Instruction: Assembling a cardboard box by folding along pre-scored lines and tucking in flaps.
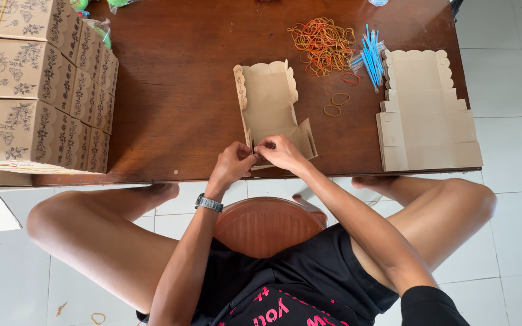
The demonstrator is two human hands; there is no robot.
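A half-folded brown cardboard box (271,102) with scalloped edges lies on the dark wooden table (176,90), right in front of me. My left hand (232,163) and my right hand (280,152) meet at its near end, fingertips pinching the flaps there. A wristwatch sits on my left wrist. Part of the near flap is hidden under my fingers.
Stacked finished printed boxes (37,84) fill the table's left side. A pile of flat box blanks (427,115) lies at the right. Rubber bands (322,43) and blue plastic sticks (370,57) lie at the far middle. A brown stool (267,224) is under me.
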